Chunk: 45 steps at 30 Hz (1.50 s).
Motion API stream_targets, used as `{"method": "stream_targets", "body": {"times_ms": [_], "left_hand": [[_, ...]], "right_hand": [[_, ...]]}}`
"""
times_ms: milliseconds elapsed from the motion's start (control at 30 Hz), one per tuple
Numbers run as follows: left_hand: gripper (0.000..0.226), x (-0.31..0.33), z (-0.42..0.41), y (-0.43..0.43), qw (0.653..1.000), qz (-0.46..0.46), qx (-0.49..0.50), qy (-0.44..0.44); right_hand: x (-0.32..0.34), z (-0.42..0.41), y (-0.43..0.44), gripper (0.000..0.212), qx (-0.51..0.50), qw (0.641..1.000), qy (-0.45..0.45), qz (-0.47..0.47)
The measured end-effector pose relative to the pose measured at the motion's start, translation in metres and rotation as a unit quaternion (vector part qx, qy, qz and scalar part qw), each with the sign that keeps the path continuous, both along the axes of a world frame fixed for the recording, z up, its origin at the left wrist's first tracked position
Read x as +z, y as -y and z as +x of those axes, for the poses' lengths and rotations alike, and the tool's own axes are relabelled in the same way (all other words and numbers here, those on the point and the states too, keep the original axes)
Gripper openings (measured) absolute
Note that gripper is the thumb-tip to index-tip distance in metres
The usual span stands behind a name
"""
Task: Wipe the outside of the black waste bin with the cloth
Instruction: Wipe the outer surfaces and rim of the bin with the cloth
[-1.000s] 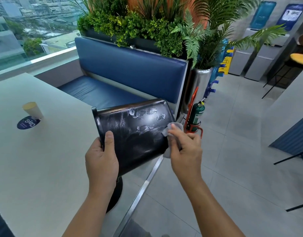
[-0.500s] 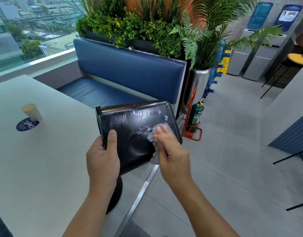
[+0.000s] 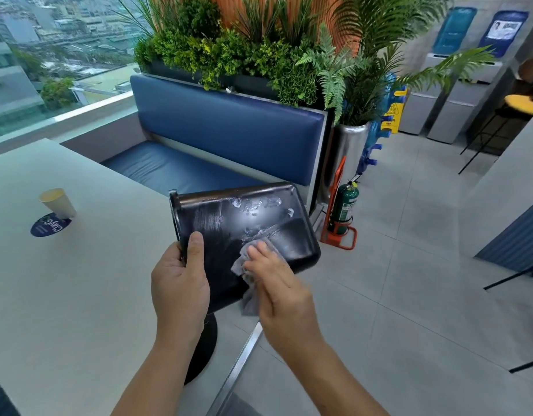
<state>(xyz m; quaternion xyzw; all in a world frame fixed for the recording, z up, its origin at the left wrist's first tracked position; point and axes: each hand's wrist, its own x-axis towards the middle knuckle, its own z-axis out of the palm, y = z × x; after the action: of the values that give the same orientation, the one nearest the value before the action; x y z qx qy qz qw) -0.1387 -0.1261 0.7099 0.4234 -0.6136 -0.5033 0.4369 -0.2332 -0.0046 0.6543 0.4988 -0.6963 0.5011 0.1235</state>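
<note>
The black waste bin [image 3: 244,217] is held on its side in the air beside the table edge, its rim to the left and its base to the right. Wet smears and droplets shine on its upper side. My left hand [image 3: 181,277] grips the bin at the rim, thumb laid on the outer wall. My right hand [image 3: 277,283] presses a crumpled pale grey cloth [image 3: 250,277] flat against the bin's lower side wall. Part of the cloth hangs below the bin under my palm.
A pale table [image 3: 64,280] fills the left, with a paper cup [image 3: 58,202] on a round blue coaster [image 3: 49,228]. Behind the bin is a blue padded bench [image 3: 223,139] topped with plants. A green fire extinguisher [image 3: 345,205] in an orange stand sits on the grey tiled floor.
My right hand has slid the cloth leftward and down across the bin wall, from near the base toward the middle. The bin has tipped slightly, and my left hand keeps its hold at the rim.
</note>
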Motion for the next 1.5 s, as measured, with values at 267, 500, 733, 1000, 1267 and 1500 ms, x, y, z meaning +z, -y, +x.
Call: {"method": "stream_targets", "body": {"times_ms": [267, 500, 733, 1000, 1267, 1500], "left_hand": [[0.042, -0.007, -0.002, -0.001, 0.999, -0.023, -0.011, 0.019], [0.052, -0.012, 0.006, 0.006, 0.999, -0.03, 0.013, 0.043], [0.047, -0.004, -0.001, -0.006, 0.996, -0.067, -0.014, 0.065], [0.053, -0.002, 0.007, 0.006, 0.997, -0.058, 0.007, 0.053], [0.038, 0.001, -0.001, -0.018, 0.993, -0.094, -0.022, 0.071], [0.039, -0.002, 0.001, -0.026, 0.989, -0.13, -0.013, 0.067]], "right_hand": [[0.015, -0.026, 0.022, 0.036, -0.041, 0.999, 0.034, -0.006], [-0.002, 0.0, 0.001, 0.031, 0.069, 0.997, 0.013, -0.014], [0.009, -0.008, 0.022, 0.039, 0.032, 0.998, 0.03, -0.036], [-0.006, -0.021, -0.012, 0.035, 0.062, 0.997, 0.046, -0.031], [0.013, 0.003, 0.027, 0.034, 0.095, 0.994, 0.013, -0.048], [0.031, -0.024, 0.032, 0.035, 0.079, 0.995, 0.018, -0.053]]}}
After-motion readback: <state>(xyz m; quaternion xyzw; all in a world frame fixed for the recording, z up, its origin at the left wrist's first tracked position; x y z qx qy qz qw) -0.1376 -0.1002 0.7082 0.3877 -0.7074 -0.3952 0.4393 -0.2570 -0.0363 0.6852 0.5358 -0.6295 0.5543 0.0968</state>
